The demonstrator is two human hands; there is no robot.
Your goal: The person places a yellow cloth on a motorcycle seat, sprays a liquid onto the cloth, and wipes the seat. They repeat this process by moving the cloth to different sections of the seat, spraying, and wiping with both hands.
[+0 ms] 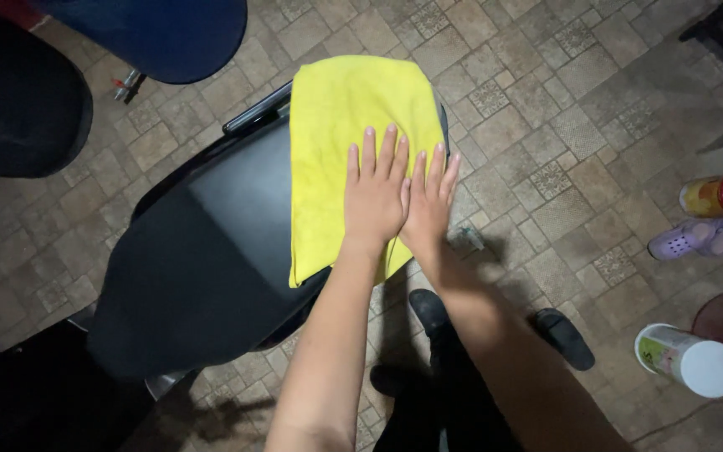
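Note:
A yellow cloth (340,109) lies spread over the right end of a black padded seat (202,251). My left hand (376,192) rests flat on the cloth, fingers together and pointing away from me. My right hand (430,197) lies flat beside it, touching it, at the cloth's right edge. Both palms press down on the cloth and neither hand grips anything.
The floor is patterned brown tile (546,109). A white and green cylindrical container (686,360) lies at the lower right. Purple clogs (700,237) stand at the right edge. Black sandals (564,336) are below my arms. Dark chairs (18,100) stand at the upper left.

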